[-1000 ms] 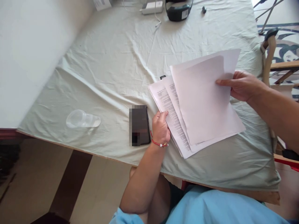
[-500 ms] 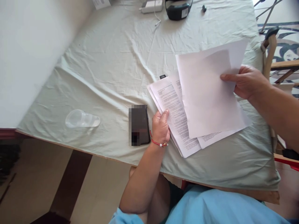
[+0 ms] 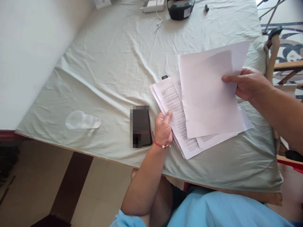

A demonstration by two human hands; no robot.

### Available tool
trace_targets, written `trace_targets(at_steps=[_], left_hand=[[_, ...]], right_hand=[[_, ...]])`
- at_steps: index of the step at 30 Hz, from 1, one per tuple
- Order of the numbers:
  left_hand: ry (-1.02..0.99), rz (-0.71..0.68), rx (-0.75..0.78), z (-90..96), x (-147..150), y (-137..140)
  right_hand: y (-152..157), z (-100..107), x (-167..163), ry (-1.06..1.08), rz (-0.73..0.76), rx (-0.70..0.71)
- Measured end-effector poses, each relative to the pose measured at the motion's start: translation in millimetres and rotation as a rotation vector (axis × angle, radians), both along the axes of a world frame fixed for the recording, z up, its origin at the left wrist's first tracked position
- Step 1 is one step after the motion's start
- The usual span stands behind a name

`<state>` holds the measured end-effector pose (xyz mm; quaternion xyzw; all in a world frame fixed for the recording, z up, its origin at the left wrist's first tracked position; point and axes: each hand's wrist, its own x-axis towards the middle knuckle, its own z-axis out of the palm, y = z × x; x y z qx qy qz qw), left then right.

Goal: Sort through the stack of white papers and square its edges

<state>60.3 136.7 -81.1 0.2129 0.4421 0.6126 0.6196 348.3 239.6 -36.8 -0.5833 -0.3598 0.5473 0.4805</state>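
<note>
My left hand [image 3: 163, 128] grips the left edge of a stack of printed sheets [image 3: 175, 116], thumb on top. A red string bracelet [image 3: 162, 145] circles that wrist. A black clip or tab [image 3: 164, 77] shows at the stack's top left. My right hand [image 3: 251, 83] pinches the right side of blank-faced white sheets [image 3: 208, 97], thumb above, other fingers hidden underneath. These sheets overlap the printed stack and cover much of its right part. Just left of my left hand lies a dark phone [image 3: 142, 126], partly blurred out.
A pale green cloth [image 3: 106, 78] covers the table. A clear plastic cup [image 3: 82, 120] lies on its side at left. At the back are a white charger box [image 3: 153, 5] with a cable, a black headset [image 3: 181, 11] and a small black object [image 3: 206, 8]. A wooden chair arm [image 3: 274, 53] stands at right.
My right hand and the blank-faced sheets have shifted slightly left, covering a little more of the printed pages. My left hand keeps its grip and has barely moved.
</note>
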Motion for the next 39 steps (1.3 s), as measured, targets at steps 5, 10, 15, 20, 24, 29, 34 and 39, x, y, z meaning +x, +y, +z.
trace_targets(at_steps=[5, 10, 15, 20, 24, 29, 34, 39], left_hand=[[0.015, -0.011, 0.003, 2.1, 1.9, -0.6], [0.040, 0.004, 0.011, 3.2, 3.4, -1.6], [0.068, -0.012, 0.034, 2.9, 1.3, -1.9], [0.137, 0.054, -0.022, -3.8, 0.1, 0.3], [0.258, 0.121, -0.017, -5.7, 0.5, -1.1], [0.374, 0.149, 0.037, -4.7, -1.4, -2.8], [0.372, 0.181, 0.023, -7.1, -1.5, 0.2], [0.283, 0.206, 0.026, -8.4, 1.3, 2.0]], right_hand=[[-3.4, 1.1, -5.9, 0.042, 0.145, -0.131], [-9.2, 7.1, -12.9, 0.044, 0.252, -0.254], [-5.6, 3.9, -8.2, -0.064, 0.126, -0.234], [-3.2, 3.7, -4.5, -0.127, 0.062, -0.175], [-3.8, 6.6, -2.4, -0.159, 0.021, -0.128], [-3.8, 7.1, 2.1, -0.088, 0.016, -0.104], [-4.7, 6.5, -0.4, -0.049, 0.065, -0.087], [-6.1, 7.0, -5.2, -0.025, 0.067, -0.087]])
